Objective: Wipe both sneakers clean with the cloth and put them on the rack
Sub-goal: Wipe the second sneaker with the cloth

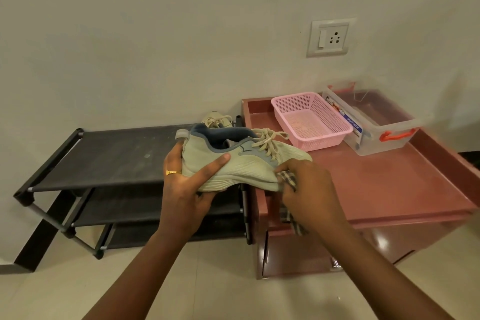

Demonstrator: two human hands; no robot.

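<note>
A pale green sneaker [249,163] with a blue collar and cream laces is held in the air above the rack's right end, toe pointing right. My left hand [187,184] grips its heel and sole, thumb across the side. My right hand [306,189] holds a checked cloth [288,179] against the toe, and the cloth's tail hangs below the hand. The second sneaker [217,119] sits on the top shelf of the black rack [104,156] at its far right, mostly hidden behind the held one.
A low reddish cabinet [376,184] stands right of the rack, carrying a pink basket [311,122] and a clear box with orange clips [376,125]. A wall socket [330,37] is above. Tiled floor lies in front.
</note>
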